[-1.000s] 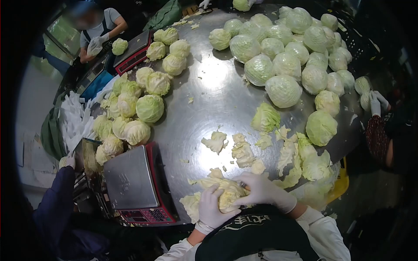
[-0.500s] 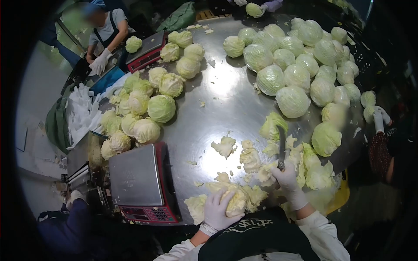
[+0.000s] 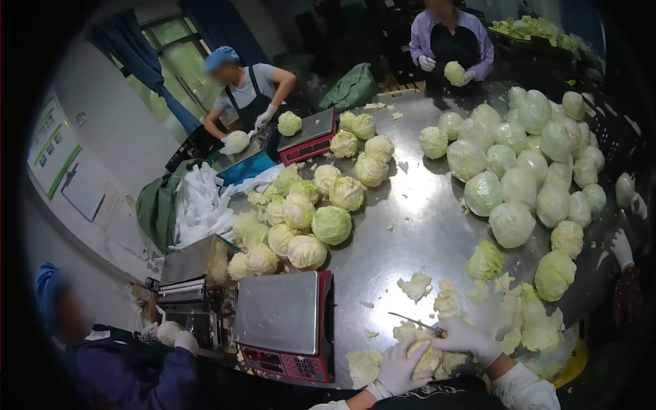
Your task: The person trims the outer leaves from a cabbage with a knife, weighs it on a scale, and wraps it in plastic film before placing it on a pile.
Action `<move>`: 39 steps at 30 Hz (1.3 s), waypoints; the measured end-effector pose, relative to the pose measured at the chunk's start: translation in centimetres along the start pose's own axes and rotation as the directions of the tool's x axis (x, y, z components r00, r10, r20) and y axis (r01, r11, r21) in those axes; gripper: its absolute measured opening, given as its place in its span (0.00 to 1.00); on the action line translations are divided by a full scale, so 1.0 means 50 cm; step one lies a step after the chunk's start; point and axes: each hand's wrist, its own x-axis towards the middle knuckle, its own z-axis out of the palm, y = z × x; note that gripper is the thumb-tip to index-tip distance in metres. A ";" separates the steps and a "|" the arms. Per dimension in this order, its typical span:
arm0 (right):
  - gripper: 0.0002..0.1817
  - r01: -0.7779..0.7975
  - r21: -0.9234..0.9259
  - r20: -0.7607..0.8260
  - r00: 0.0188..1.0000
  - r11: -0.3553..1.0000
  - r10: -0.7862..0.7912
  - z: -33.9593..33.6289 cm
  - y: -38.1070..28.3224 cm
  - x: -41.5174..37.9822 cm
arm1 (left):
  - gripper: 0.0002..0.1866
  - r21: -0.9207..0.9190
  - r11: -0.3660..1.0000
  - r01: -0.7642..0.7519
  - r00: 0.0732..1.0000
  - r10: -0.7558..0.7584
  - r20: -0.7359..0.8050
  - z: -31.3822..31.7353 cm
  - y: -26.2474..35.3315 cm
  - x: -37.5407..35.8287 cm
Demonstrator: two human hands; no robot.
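My left hand [image 3: 398, 369], in a white glove, is closed around the side of a pale, partly stripped cabbage [image 3: 428, 362] at the table's near edge. The gloved fingers of my right hand [image 3: 470, 339] wrap the handle of a knife [image 3: 415, 321]. Its thin, slightly curved blade points left, just above the cabbage and its leaves. Loose outer leaves lie around the cabbage, including a torn leaf [image 3: 415, 287] and a heap of green leaves [image 3: 540, 321] to the right. A whole green cabbage [image 3: 555, 275] sits beyond that heap.
A red scale [image 3: 279, 314] stands left of my hands, with unwrapped cabbages [image 3: 332, 225] behind it. Film-wrapped cabbages [image 3: 512, 225] are piled at the right of the metal table [image 3: 383, 256]. Co-workers handle cabbages at the left, far side and right edge.
The view has tilted up and left, showing more of the room. My right hand has swung the knife from pointing upward to pointing left over the cabbage. My left hand still holds the cabbage.
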 end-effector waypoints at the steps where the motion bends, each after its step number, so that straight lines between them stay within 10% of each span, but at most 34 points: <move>1: 0.21 -0.079 0.076 -0.007 0.997 0.994 0.080 -0.005 0.002 -0.001 | 0.48 -0.025 0.999 -0.030 1.000 0.030 -0.002 0.003 -0.010 0.001; 6: 0.16 -0.189 0.045 -0.049 0.980 0.981 0.191 -0.003 0.019 -0.007 | 0.53 -0.078 0.997 0.014 1.000 -0.016 -0.015 0.002 -0.033 -0.036; 8: 0.15 0.027 -0.068 -0.101 0.994 0.997 -0.034 0.063 0.109 0.016 | 0.51 -0.114 0.993 0.031 0.998 -0.036 -0.044 -0.007 -0.045 -0.038; 19: 0.15 -0.341 0.020 -0.628 0.728 0.940 0.277 -0.024 0.232 -0.060 | 0.57 -0.465 0.880 0.091 0.990 -0.129 -0.049 0.012 -0.127 -0.095; 21: 0.16 -0.451 0.049 -0.662 0.654 0.891 0.367 -0.075 0.162 -0.098 | 0.56 -0.921 0.309 0.238 0.907 -0.409 0.097 0.040 -0.148 -0.104; 23: 0.24 -0.430 -0.263 -0.841 0.541 0.864 0.013 -0.094 0.103 -0.130 | 0.56 -0.892 0.399 0.211 0.929 -0.367 0.055 0.057 -0.153 -0.092; 27: 0.39 -0.057 -0.029 -0.431 0.901 0.998 0.039 -0.036 -0.028 -0.127 | 0.57 -0.766 0.632 0.116 0.976 -0.217 -0.031 0.066 -0.106 -0.028; 35: 0.36 0.062 0.032 0.022 0.998 0.998 -0.062 0.011 0.000 -0.078 | 0.53 -0.367 0.927 0.083 0.994 -0.102 -0.033 0.017 -0.032 0.030; 39: 0.31 0.120 0.024 -0.005 0.993 0.992 -0.120 0.003 0.018 -0.084 | 0.53 -0.276 0.960 -0.042 0.999 0.043 -0.004 0.036 -0.033 0.062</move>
